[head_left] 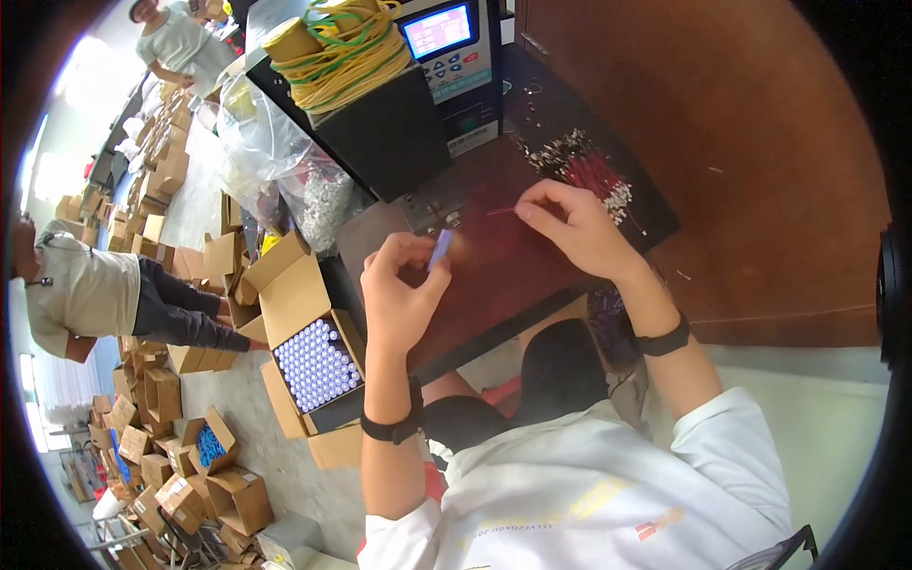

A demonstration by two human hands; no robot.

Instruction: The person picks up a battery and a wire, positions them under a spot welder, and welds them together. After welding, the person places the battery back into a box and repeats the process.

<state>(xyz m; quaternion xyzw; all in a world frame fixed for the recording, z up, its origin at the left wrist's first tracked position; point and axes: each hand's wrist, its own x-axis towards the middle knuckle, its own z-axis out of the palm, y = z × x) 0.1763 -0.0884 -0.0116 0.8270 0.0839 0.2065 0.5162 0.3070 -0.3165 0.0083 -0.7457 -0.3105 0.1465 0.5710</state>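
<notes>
My left hand (402, 287) pinches a small lavender battery cell (440, 250) between thumb and fingers, above the dark work surface. To its right, my right hand (577, 226) grips a thin red wire (501, 212) whose free end points left toward the cell. A gap separates wire and cell. Small metal parts of a fixture (444, 218) sit just beyond the cell, at the foot of the black machine (380, 133). Past my right hand lies a pile of red wires (594, 171) with white connectors at one end.
A lit screen (437, 31) and buttons are on the machine, with yellow-green wire coils (342, 62) on top. An open carton of lavender cells (318, 366) stands left of the table. Plastic bags (318, 204) lie beyond it. Two people and many cartons (237, 499) are farther left.
</notes>
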